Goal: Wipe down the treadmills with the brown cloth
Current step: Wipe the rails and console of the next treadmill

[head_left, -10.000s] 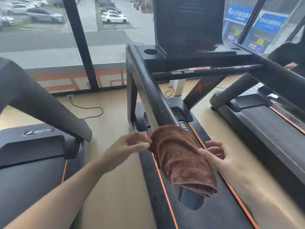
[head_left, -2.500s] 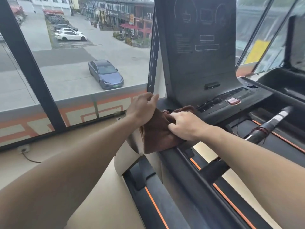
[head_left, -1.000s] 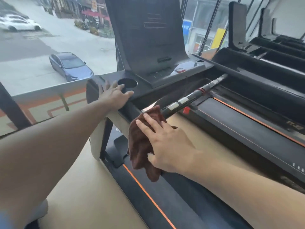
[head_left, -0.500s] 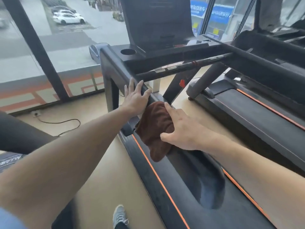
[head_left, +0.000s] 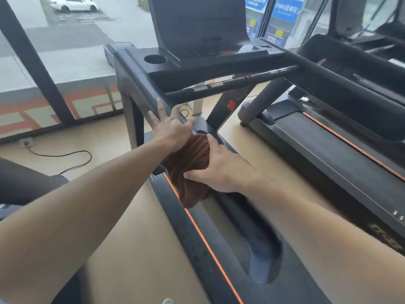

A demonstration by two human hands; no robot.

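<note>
Gym floor by big windows, street & a white car [head_left: 73, 4] outside, power cable [head_left: 65, 155] trailing on the tan floor. Row of treadmills; nearest treadmill [head_left: 197, 69] has its console w/ cup holder [head_left: 155, 59] up top. Brown cloth [head_left: 188, 170] is draped over the left handrail [head_left: 140, 84], partway down its slope, hanging on both sides. Right hand [head_left: 219, 170] grips the cloth, thumb on the near side, fingers wrapped over the rail side. Left hand [head_left: 169, 126] lies flat on the rail just above the cloth, fingers straight, holding nothing. To do this stroke well, I'd say: keep cloth wrapped right round the rail, steady squeeze, slide in one long pull to the rail's lower end, left hand bracing the frame. Then refold to a clean face before the cross bar [head_left: 219, 85] & console, and do the belt side rails w/ the orange stripe [head_left: 206, 244] last
</note>
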